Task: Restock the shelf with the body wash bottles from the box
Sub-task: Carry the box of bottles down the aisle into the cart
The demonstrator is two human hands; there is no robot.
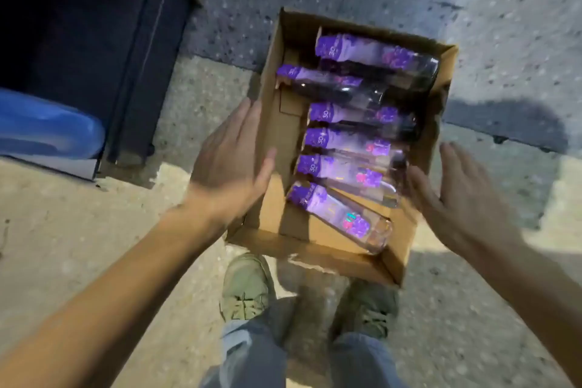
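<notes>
Head view, the only one, looking steeply down. Cardboard box (274, 142) sits open-topped on the floor (472, 3), just ahead of the person's shoes (245, 287). Six body wash bottles (352, 142) lie flat inside, stacked in a column running away from the feet, each with its long axis crosswise: purple caps toward the left wall, clear bases toward the right. The nearest bottle (340, 214) is skewed, base swung toward the near right corner. Left hand (230, 164) is spread flat, fingers straight, at the box's left wall, apparently touching or just beside it; blur leaves contact unsure. Right hand (456, 195) is likewise spread and holding nothing, beside the right wall, seemingly just off it. The box lies squarely between the two palms, neither clearly nearer. Judgement: the pose reads as a two-handed grasp of the whole box rather than a reach for one bottle; no bottle has left the box in what shows. Surface: speckled grey stone floor with a seam and hard shadows. Upper left, a dark unit (94, 41), possibly the shelf's base, with something blue (47, 126) beside it. Lighting dim.
</notes>
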